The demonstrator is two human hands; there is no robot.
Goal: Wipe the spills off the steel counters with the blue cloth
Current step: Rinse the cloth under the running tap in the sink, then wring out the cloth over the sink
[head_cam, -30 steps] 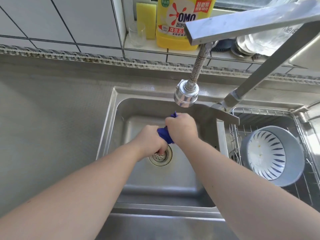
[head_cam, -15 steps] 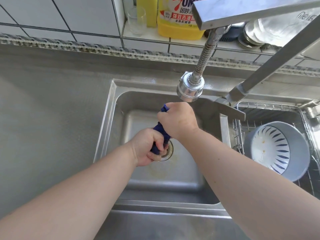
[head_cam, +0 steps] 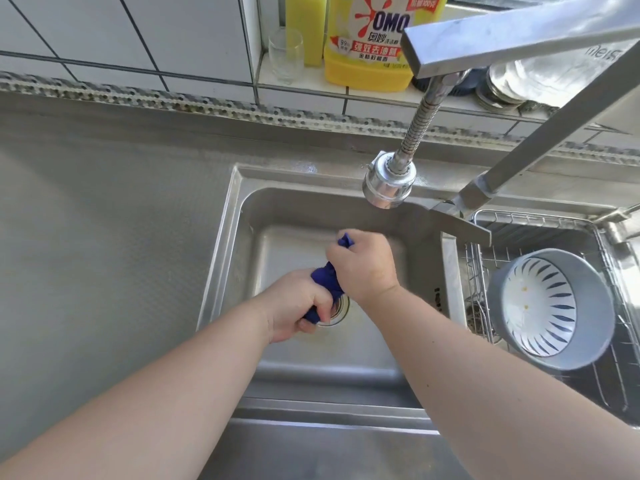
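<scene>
Blue cloth is twisted into a rope between both hands, its long axis slanting from the left hand (nearer) up to the right hand. Both fists clench it above the sink drain; the steel counter lies left of them.

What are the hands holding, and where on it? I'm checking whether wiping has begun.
Both grip the twisted blue cloth over the sink: left hand its lower end, right hand its upper end.
</scene>
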